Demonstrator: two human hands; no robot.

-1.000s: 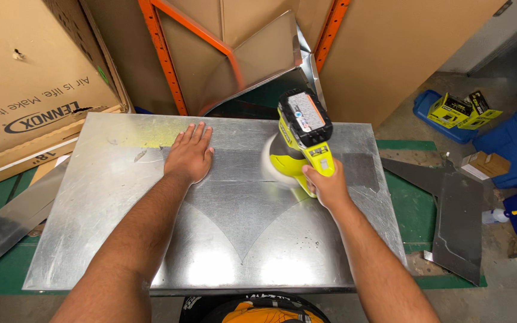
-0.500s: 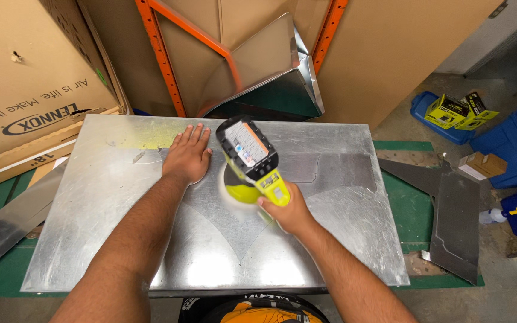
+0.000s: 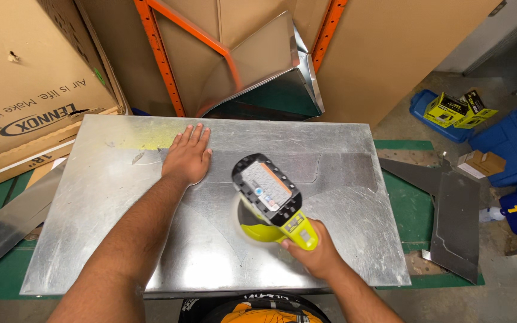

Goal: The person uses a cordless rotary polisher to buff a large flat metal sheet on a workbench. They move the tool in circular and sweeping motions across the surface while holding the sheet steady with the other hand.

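A large shiny metal sheet (image 3: 121, 239) lies flat on a green table. My left hand (image 3: 188, 157) rests palm down on the sheet's far middle, fingers spread. My right hand (image 3: 313, 254) grips the handle of a yellow-green cordless buffer (image 3: 267, 200) with a battery pack on top. Its round pad sits on the sheet just right of centre, nearer me than my left hand.
A bent metal duct piece (image 3: 264, 72) stands behind the sheet against orange rack posts (image 3: 157, 54). A big cardboard box (image 3: 25, 78) is at the left. Dark metal offcuts (image 3: 456, 221) lie to the right, with blue bins (image 3: 510, 149) and yellow boxes (image 3: 450, 107) on the floor.
My right hand has swept the buffer from the sheet's far right toward the left, then back toward me and the centre. My left hand stays pressed in place.
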